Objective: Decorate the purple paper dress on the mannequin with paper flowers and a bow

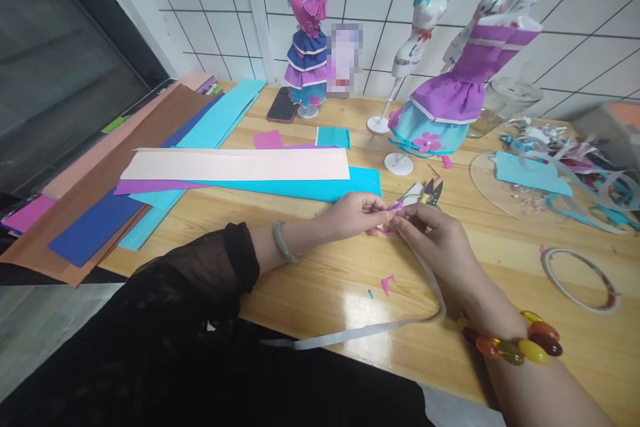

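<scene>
Left fingers [373, 203], right fingers [423, 213]: you're pinching purple crepe paper [396, 206] left of scissors [431, 195]; likely light, tearable; hold edges.

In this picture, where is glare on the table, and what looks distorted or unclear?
Head view: glare whitens the table near the pink scrap; the right-side mannequins lean outward, perhaps lens distortion; a pixelated patch sits beside the left mannequin; the held purple piece looks soft.
</scene>
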A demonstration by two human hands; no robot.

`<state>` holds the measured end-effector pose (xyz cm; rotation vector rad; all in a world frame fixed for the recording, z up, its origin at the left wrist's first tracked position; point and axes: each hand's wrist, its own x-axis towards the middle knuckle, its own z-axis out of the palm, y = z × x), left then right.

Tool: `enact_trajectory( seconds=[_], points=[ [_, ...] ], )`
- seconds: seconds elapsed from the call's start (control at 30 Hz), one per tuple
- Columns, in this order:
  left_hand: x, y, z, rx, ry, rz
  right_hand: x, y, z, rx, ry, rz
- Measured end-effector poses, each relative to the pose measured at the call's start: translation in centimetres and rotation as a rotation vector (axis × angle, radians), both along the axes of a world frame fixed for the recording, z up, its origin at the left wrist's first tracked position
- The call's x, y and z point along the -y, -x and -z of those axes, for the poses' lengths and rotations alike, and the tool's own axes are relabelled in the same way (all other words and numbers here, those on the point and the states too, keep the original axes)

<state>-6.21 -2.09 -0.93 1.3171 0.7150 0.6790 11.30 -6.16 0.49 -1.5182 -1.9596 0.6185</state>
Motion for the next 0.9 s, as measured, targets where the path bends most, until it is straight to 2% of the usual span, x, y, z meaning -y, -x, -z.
enact_trajectory(
  seconds=[0.23,0.37,0.5,0.6,0.73,0.8,0.9],
  points=[
    [-0.2,0.3,0.1,0.01,-0.023,0.087,-0.3,-0.4,0.3,-0.026,0.024,0.033],
    [-0.2,0.1,0.6,-0.008,-0.015,-0.001,-0.3,-0.1,0.2,-0.027,0.001,-0.004],
    [-0.1,0.0,0.4,0.001,-0.028,-0.047,-0.3,0.2,-0.1,-0.202,-0.018,0.008],
    [-0.2,0.1,0.2,0.005,-0.032,-0.094,-0.3,0.3,-0.4,-0.387,0.058,0.078],
    [-0.4,0.1,0.3,0.022,-0.033,-0.116,-0.2,0.4,-1.0,-0.599,0.216,0.241],
    [-0.4,0.1,0.4,0.027,-0.027,-0.127,-0.3,0.2,-1.3,-0.617,0.208,0.311],
    [-0.3,0.1,0.3,0.023,-0.017,-0.134,-0.6,-0.9,-1.4,-0.547,0.111,0.408]
  ],
)
